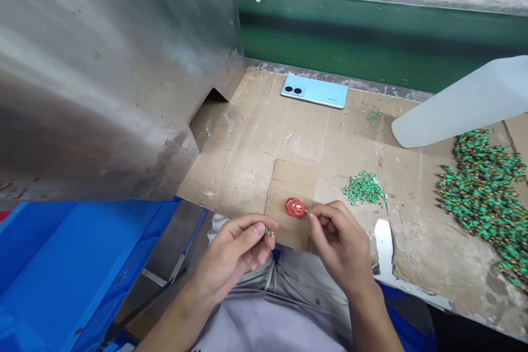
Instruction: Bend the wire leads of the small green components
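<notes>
Pinched between the thumb and fingers of my left hand [237, 247] are several tiny green and yellow parts [269, 233]. My right hand [340, 236] grips one small green part [306, 211] by thumb and forefinger. Its tip meets the edge of a red, glossy round patch [295, 207], which looks wet. That patch lies on a small piece of cardboard [291, 176] at the table's front edge. A small pile of green parts [363, 188] lies just beyond my right hand. What exactly the tiny parts are is too small to tell.
A large heap of green and yellow parts [487, 192] covers the right side. Above it leans a whitish, rounded object [462, 102]. A light blue phone [317, 92] lies at the back, before a green belt [330, 33]. Left stand a metal panel [115, 66] and a blue bin [78, 258].
</notes>
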The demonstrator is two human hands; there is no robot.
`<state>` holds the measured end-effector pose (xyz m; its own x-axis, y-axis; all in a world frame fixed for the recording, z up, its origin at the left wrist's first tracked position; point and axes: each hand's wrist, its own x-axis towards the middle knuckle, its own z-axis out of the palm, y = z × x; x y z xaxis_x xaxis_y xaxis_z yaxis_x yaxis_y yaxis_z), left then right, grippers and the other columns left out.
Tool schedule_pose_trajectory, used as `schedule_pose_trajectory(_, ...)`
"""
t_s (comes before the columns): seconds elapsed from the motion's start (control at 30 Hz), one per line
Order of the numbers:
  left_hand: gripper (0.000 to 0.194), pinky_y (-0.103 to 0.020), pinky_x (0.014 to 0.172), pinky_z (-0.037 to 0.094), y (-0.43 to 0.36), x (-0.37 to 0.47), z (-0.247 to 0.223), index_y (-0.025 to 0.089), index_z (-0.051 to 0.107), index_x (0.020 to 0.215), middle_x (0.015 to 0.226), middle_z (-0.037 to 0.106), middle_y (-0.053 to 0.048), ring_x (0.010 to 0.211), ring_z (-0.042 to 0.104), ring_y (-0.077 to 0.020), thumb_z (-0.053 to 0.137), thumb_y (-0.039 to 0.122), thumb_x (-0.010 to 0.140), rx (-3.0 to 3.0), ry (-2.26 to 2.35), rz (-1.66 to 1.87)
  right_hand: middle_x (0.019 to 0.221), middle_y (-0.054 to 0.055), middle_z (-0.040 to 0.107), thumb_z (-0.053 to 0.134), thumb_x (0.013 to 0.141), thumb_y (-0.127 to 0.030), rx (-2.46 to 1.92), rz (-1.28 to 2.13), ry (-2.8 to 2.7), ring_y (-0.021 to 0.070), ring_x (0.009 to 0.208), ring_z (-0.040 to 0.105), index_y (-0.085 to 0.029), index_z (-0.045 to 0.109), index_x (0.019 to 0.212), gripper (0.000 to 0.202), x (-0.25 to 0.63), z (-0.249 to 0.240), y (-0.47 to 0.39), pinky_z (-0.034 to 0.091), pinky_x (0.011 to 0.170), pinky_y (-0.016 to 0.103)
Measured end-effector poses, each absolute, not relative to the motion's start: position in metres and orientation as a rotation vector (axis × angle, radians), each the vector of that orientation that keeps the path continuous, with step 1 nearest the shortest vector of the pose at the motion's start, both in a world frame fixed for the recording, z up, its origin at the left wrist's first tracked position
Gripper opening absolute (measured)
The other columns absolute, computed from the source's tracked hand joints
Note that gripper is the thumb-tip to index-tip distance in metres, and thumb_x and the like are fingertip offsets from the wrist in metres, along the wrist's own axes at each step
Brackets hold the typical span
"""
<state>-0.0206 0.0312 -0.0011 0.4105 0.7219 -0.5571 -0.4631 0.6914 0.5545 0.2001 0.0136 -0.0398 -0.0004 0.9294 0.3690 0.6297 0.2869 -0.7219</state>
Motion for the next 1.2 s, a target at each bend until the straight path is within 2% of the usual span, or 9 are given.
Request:
schedule_pose_trajectory(0.13,0.032,-0.012,0.044,0.037,0.033,-0.025,-0.002,0.014,0.081,0.101,0.071,0.073,-0.002,0.047,0.055,-0.0043,0.097,0.034,0.082,0.318,0.898,0.806,0.084,0.0,0.059,0.061,0.105,-0.012,-1.428,0.44,-1.749,0.0161,0.071,0.055,-0.022,0.064,0.104,0.011,0.199,-0.041,0.015,0.044,0.062,0.029)
schedule_pose_trajectory(0.3,0.042,-0.012,0.038,0.029,0.034,-0.032,-0.004,0.015,0.065,0.081,0.066,0.072,-0.001,0.041,0.047,-0.0035,0.101,0.037,0.076,0.337,0.924,0.882,0.085,0.001,0.061,0.063,0.104,-0.011,-1.407,0.359,-1.754,0.0172,0.071,0.058,-0.023,0.064,0.106,0.013,0.201,-0.039,0.008,0.046,0.063,0.031)
schedule_pose_trajectory(0.5,0.035,-0.012,0.045,0.034,0.034,-0.041,-0.006,0.013,0.07,0.087,0.069,0.068,0.0,0.049,0.048,-0.0034,0.097,0.032,0.077,0.371,0.968,0.95,0.09,0.004,0.065,0.059,0.105,-0.006,-1.32,0.426,-1.923,0.0206,0.078,0.06,-0.022,0.062,0.11,0.017,0.185,-0.026,-0.012,0.048,0.07,0.035)
schedule_pose_trajectory(0.73,0.032,-0.013,0.049,0.037,0.024,-0.048,-0.014,0.012,0.069,0.081,0.072,0.062,0.0,0.054,0.049,-0.004,0.096,0.03,0.08,0.342,0.959,0.968,0.082,0.004,0.065,0.057,0.108,-0.011,-1.402,0.16,-2.142,0.0233,0.072,0.055,-0.021,0.062,0.101,0.013,0.156,-0.037,-0.011,0.041,0.069,0.037)
schedule_pose_trajectory(0.87,0.027,-0.012,0.05,0.039,0.022,-0.05,-0.015,0.011,0.074,0.09,0.073,0.063,0.0,0.058,0.052,-0.0046,0.095,0.025,0.081,0.305,0.942,0.963,0.082,0.004,0.065,0.055,0.109,-0.012,-1.44,0.115,-2.157,0.0229,0.073,0.056,-0.02,0.063,0.1,0.014,0.153,-0.039,-0.008,0.041,0.07,0.037)
schedule_pose_trajectory(0.97,0.018,-0.014,0.058,0.049,0.021,-0.051,-0.013,0.009,0.077,0.096,0.081,0.069,-0.004,0.067,0.061,-0.008,0.087,0.015,0.082,0.25,0.92,0.965,0.08,0.004,0.064,0.055,0.109,-0.012,-1.468,0.076,-2.192,0.0232,0.071,0.055,-0.021,0.063,0.096,0.017,0.152,-0.038,-0.007,0.04,0.069,0.038)
schedule_pose_trajectory(1.07,0.023,-0.018,0.073,0.061,0.02,-0.053,-0.012,0.009,0.079,0.104,0.094,0.077,-0.009,0.082,0.074,-0.0141,0.081,0.006,0.081,0.238,0.886,0.952,0.079,0.004,0.063,0.055,0.108,-0.012,-1.497,0.065,-2.203,0.0235,0.07,0.055,-0.022,0.062,0.094,0.019,0.15,-0.038,-0.007,0.039,0.069,0.038)
schedule_pose_trajectory(1.2,0.023,-0.021,0.091,0.065,0.018,-0.055,-0.012,0.009,0.079,0.112,0.108,0.083,-0.012,0.102,0.082,-0.0207,0.082,0.008,0.089,0.241,0.88,0.927,0.08,0.003,0.062,0.054,0.109,-0.012,-1.533,0.067,-2.156,0.0232,0.07,0.055,-0.022,0.061,0.097,0.017,0.147,-0.038,-0.009,0.04,0.068,0.037)
